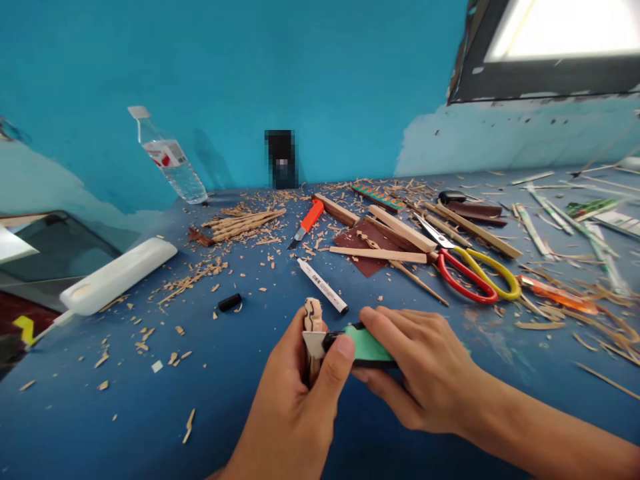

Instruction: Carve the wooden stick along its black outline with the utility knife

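Note:
My left hand is closed round a small piece of wood that stands roughly upright, with a wavy black line drawn on its top part. In my right hand is a green and black utility knife. Its short, wide blade lies against the wood just below the drawn line. The left thumb presses on the knife's black front end. Beyond my hands an uncapped white marker lies on the blue table, and its black cap is off to the left.
An orange cutter, wood strips, brown sandpaper and red-yellow scissors lie farther back. Left are carved sticks, a white power strip-like object and a water bottle. An orange-handled knife is right. Shavings are scattered widely.

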Action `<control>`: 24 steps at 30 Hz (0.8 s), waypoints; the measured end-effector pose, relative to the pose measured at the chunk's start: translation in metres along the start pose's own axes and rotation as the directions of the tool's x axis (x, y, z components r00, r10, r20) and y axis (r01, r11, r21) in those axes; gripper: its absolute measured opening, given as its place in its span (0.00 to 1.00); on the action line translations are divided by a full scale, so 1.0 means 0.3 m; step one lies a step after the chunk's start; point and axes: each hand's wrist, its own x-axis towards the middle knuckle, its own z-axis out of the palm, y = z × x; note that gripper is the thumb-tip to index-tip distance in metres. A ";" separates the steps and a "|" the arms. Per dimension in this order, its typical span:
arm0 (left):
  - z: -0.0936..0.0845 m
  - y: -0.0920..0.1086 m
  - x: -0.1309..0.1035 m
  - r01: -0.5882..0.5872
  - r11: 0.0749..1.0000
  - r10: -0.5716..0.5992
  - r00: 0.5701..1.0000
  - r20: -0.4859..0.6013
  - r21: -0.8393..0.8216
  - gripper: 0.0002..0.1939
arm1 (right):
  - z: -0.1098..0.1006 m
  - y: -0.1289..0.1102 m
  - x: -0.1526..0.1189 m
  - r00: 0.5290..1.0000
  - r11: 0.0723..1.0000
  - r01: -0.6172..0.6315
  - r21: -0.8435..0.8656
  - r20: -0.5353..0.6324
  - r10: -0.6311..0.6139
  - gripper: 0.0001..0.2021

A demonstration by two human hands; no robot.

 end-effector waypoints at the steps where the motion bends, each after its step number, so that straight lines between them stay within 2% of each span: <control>1: -0.002 -0.001 0.000 -0.016 1.000 0.016 1.000 0.016 0.011 0.21 | -0.002 -0.001 0.000 1.000 1.000 -0.002 -0.015 -0.014 0.002 0.16; 4: -0.005 -0.007 0.002 -0.030 0.999 0.029 0.998 0.061 0.018 0.21 | -0.002 -0.005 -0.002 0.999 0.996 -0.007 -0.085 -0.053 0.003 0.17; 9: 0.002 -0.022 0.013 0.071 0.996 -0.068 0.996 0.051 -0.045 0.26 | 0.011 -0.021 0.000 0.998 0.986 -0.044 -0.159 -0.049 0.037 0.17; 14: 0.004 -0.014 0.032 0.138 0.980 -0.137 0.990 0.018 -0.142 0.29 | 0.018 -0.038 0.013 0.994 0.986 -0.108 -0.126 0.013 0.111 0.15; 20: 0.004 -0.015 0.049 0.130 0.976 -0.135 0.991 -0.021 -0.173 0.29 | 0.026 -0.043 0.021 0.981 0.980 -0.180 -0.089 0.055 0.185 0.15; 22: 0.005 -0.017 0.047 0.145 0.970 -0.148 0.989 -0.003 -0.193 0.30 | 0.026 -0.029 0.021 0.985 0.987 -0.155 -0.036 0.066 0.157 0.14; 24: 0.003 -0.019 0.042 0.161 0.962 -0.158 0.987 0.033 -0.218 0.31 | 0.024 -0.007 0.021 0.994 0.996 -0.078 0.037 0.078 0.075 0.13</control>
